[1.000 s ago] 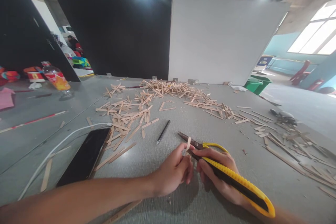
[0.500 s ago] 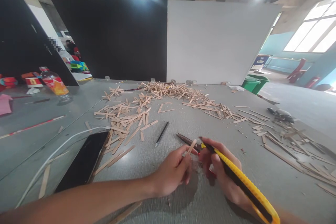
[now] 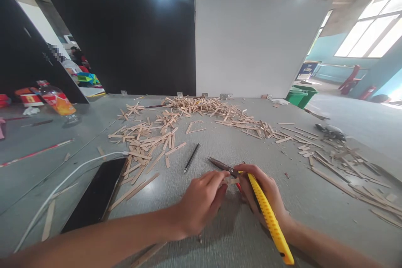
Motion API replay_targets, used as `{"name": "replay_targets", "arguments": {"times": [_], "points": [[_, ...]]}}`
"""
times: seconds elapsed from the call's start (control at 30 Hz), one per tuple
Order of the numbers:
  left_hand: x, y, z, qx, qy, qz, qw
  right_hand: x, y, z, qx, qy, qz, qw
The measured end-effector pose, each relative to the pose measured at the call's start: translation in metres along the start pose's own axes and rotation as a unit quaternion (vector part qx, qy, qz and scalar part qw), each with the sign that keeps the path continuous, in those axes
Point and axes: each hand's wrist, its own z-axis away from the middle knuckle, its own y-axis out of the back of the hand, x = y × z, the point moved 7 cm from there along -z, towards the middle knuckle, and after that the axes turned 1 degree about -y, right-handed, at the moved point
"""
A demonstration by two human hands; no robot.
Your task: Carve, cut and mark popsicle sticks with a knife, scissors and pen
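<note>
One left hand (image 3: 199, 205) is pinching a short wooden stick (image 3: 233, 181) at its fingertips, the free end of the stick pointing toward the right hand (image 3: 262, 186). The right hand is gripping a yellow cutter knife (image 3: 270, 213), whose handle is slanting back toward the viewer; the fingers are hiding its front end. To the left of the left hand, a black phone (image 3: 94, 197) is lying flat, with a white cable (image 3: 69, 171) running to its far end. Just beyond both hands, scissors (image 3: 220, 164) are lying with blades pointing left, the right hand partly covering their handles. Farther beyond the left hand, a dark pen (image 3: 191, 158) is resting on the grey table (image 3: 238, 146). Thin wooden strips (image 3: 333, 182) are lying to the right of the right hand. Well beyond both hands, a loose heap of sticks (image 3: 205, 105) is spreading sideways; behind it, a black board (image 3: 125, 42) and a white board (image 3: 254, 46) are standing edge to edge.
</note>
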Motion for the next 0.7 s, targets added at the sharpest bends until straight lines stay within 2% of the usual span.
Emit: {"name": "replay_targets", "arguments": {"times": [0.07,0.23,0.53,0.7], "points": [[0.001,0.003,0.001,0.031,-0.029,-0.040,0.998,-0.001,-0.001,-0.001,-0.009,-0.008,-0.010,1.000],[0.004,0.008,0.002,0.068,-0.084,-0.076,0.991,-0.004,-0.003,-0.004,-0.023,-0.027,-0.017,0.999],[0.008,0.013,0.003,0.117,-0.116,-0.144,0.976,0.009,-0.009,0.002,-0.071,-0.061,-0.063,0.994],[0.005,0.013,0.004,0.121,-0.114,-0.127,0.978,0.016,-0.013,0.004,-0.083,-0.075,-0.093,0.989]]}}
